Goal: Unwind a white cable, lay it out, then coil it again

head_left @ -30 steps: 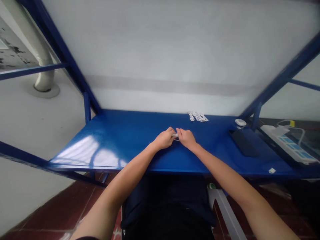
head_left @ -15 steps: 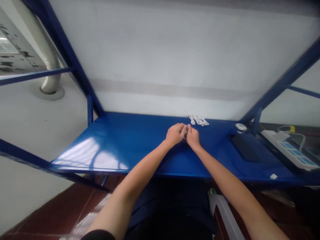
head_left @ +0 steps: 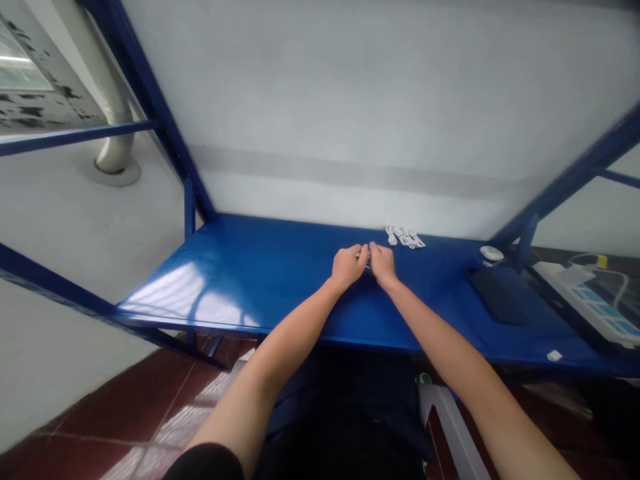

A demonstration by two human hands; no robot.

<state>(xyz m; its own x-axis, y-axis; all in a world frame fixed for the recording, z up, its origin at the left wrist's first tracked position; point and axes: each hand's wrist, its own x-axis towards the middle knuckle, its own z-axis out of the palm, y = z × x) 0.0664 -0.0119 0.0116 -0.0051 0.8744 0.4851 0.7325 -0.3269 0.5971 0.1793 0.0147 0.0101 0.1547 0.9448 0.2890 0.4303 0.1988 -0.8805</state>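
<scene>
Both my hands meet over the middle of a blue table, with fingers curled in and thumbs close together. My left hand is closed on something small with pale and dark bits, mostly hidden by the fingers. Closed beside it, touching or almost touching, my right hand grips at the same small thing. What it is I cannot make out. Just behind my right hand, several white coiled cables lie in a group near the back edge.
On the right lie a flat dark phone-like slab, a rounded white object and a small white piece near the front edge. Further right is a white power strip. Blue frame posts rise at both ends, before a pale wall panel.
The view has shifted slightly. My hands remain together over the same part of the table, with small changes in the fingers; the small thing between them shows a little differently.
</scene>
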